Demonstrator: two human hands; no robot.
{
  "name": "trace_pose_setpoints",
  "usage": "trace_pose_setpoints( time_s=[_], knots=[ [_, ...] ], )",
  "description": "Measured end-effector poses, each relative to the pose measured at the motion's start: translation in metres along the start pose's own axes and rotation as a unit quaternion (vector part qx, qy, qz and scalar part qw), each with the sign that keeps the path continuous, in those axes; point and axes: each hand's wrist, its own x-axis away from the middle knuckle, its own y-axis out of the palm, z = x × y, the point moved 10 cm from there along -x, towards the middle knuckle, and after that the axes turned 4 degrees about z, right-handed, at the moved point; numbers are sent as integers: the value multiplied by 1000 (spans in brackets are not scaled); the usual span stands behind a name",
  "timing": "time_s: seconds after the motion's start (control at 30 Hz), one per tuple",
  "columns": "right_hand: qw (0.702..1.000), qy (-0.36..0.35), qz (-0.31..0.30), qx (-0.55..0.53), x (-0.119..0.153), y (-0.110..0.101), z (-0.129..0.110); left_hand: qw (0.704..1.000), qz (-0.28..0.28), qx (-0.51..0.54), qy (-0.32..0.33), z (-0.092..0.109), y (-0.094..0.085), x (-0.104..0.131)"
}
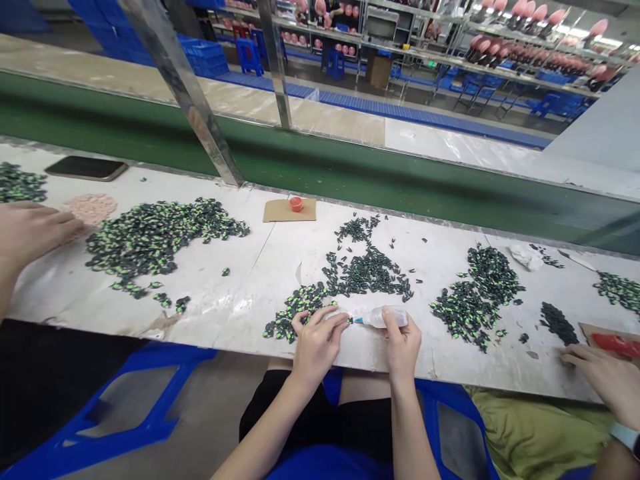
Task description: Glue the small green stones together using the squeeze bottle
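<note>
The small green piece [351, 321] sits pinched in the left hand [319, 331]; the right hand [404, 343] grips a bottle [374, 317].

Phone [86, 169] and blue stool [249, 57]
The phone lies ahead-left of the left hand [319, 335]; the stool stands farther ahead.

Factory assembly workshop. Long shared counter [235, 307] heaped with small parts [367, 272]; green belt-like strip [333, 167] and blue stool [249, 57] toward eleven-to-twelve o'clock; metal racks [425, 55] of pink pieces [483, 48], one o'clock.
</note>
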Motion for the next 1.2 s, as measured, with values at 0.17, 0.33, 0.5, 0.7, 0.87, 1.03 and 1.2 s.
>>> trace_pose_setpoints(
  time_s=[0.17, 0.33, 0.5, 0.7, 0.87, 1.03, 1.2],
  knots=[
    [1000, -2, 4, -1, 0, -1, -1, 1000, 1, -5, -3, -1, 1, 0],
    [1000, 5, 4, -4, 0, -1, 0, 1000, -6, 2, -4, -2, 1, 0],
    [1000, -2, -4, -5, 0, 0, -2, 1000, -8, 4, -3, -1, 1, 0],
    [999, -1, 32, -40, -1, -8, 5, 1000, -4, -1, -8, -2, 2, 1],
    [987, 7, 87, -135, -9, -33, 13, 1000, -6, 4, 1, -2, 3, 2],
    [992, -54, 59, -92, -27, -42, 1, 1000, -4, 23, -9, -4, 4, 2],
    [997, -70, 36, -3, -34, -36, -3, 999, -10, 31, -14, -5, 4, 1]
  ],
)
